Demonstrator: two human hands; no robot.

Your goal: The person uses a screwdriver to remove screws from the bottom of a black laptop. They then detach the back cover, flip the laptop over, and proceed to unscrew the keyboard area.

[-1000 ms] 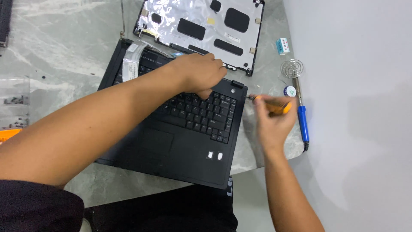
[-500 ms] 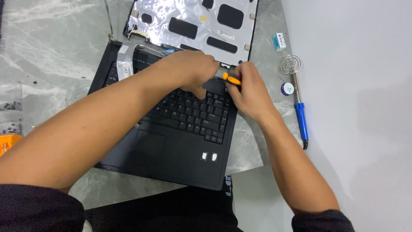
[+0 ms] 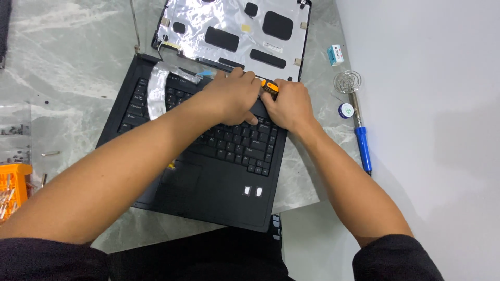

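A black laptop [image 3: 208, 182] lies open on a marbled mat, its screen gone and the bare silver lid back [image 3: 234, 31] laid flat behind it. My left hand [image 3: 232, 96] presses on the upper right of the keyboard near the hinge. My right hand [image 3: 289, 104] is closed around an orange-handled screwdriver [image 3: 270, 86], its tip hidden between the two hands at the hinge strip. A silvery ribbon strip [image 3: 156, 86] lies across the keyboard's left side.
A blue-handled soldering iron [image 3: 362, 140] with a coiled wire stand [image 3: 348, 80] lies right of the laptop, beside a small round tin [image 3: 345, 110] and a little white box [image 3: 335, 54]. An orange bit holder [image 3: 13, 184] and loose screws sit at the left edge.
My right hand has carried the screwdriver from beside the laptop to the hinge area and now rests against my left hand. The view has shifted slightly.
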